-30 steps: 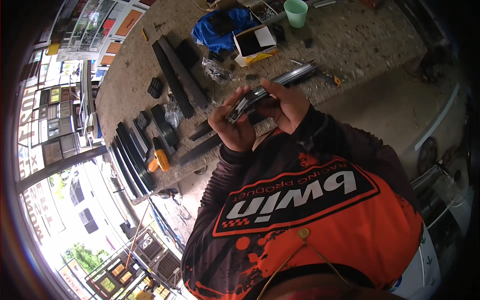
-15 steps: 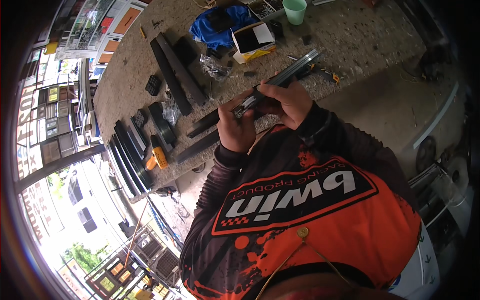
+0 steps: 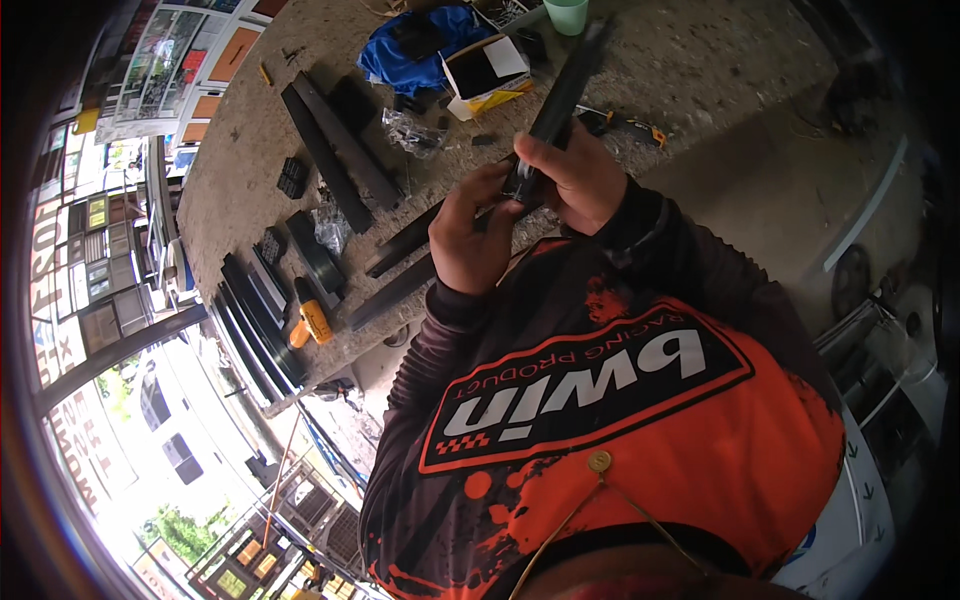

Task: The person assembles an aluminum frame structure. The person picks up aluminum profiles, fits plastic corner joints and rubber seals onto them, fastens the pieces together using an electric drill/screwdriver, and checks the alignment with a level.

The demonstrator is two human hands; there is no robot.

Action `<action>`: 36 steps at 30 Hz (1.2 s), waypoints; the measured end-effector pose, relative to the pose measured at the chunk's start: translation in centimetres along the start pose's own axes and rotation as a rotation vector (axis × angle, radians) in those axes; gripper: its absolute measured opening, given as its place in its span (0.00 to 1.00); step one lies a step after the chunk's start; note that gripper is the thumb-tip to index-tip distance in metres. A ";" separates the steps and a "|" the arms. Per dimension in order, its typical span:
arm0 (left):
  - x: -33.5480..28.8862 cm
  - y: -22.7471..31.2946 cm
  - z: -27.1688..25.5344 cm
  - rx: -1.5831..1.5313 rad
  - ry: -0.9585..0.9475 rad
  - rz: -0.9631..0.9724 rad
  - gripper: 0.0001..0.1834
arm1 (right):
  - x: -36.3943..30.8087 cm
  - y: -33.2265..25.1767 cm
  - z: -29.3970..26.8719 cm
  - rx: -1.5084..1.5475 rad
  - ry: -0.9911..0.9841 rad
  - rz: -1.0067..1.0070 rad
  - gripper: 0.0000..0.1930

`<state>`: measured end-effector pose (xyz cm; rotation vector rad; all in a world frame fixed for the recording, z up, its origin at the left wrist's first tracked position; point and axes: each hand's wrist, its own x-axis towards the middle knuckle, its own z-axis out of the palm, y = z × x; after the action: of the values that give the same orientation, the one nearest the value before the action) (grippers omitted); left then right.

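Observation:
In front of my chest I hold a long dark metal profile (image 3: 568, 88), slanting up and away to the right. My right hand (image 3: 585, 182) is closed round its lower part, the thumb lying on the upper face. At the near end, the fingers of my left hand (image 3: 468, 238) are closed on the profile, beside a small shiny piece (image 3: 522, 172) whose kind I cannot make out. Under and left of my left hand, two more dark profiles (image 3: 395, 292) lie at the table's edge. My palms and some fingertips are hidden.
The worn table (image 3: 700, 70) carries several dark profiles (image 3: 325, 155), a yellow cordless drill (image 3: 313, 315), bagged hardware (image 3: 412, 132), an open box (image 3: 487, 75), blue cloth (image 3: 420, 45), a green cup (image 3: 567, 15) and a yellow-black hand tool (image 3: 635, 130).
The profile has been turned: its far end points more steeply away and its dark face shows instead of the silvery channel. Both hands keep hold; the view has shifted slightly.

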<state>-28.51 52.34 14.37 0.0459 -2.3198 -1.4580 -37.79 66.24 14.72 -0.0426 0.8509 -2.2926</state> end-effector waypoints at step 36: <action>0.4 -0.9 0.1 -0.373 -0.084 -0.114 0.12 | 0.1 1.9 -0.3 0.304 0.148 0.246 0.10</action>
<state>-29.07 51.94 13.66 0.0128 -2.0980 -1.9614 -36.82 65.31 13.33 0.3514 0.5362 -2.1839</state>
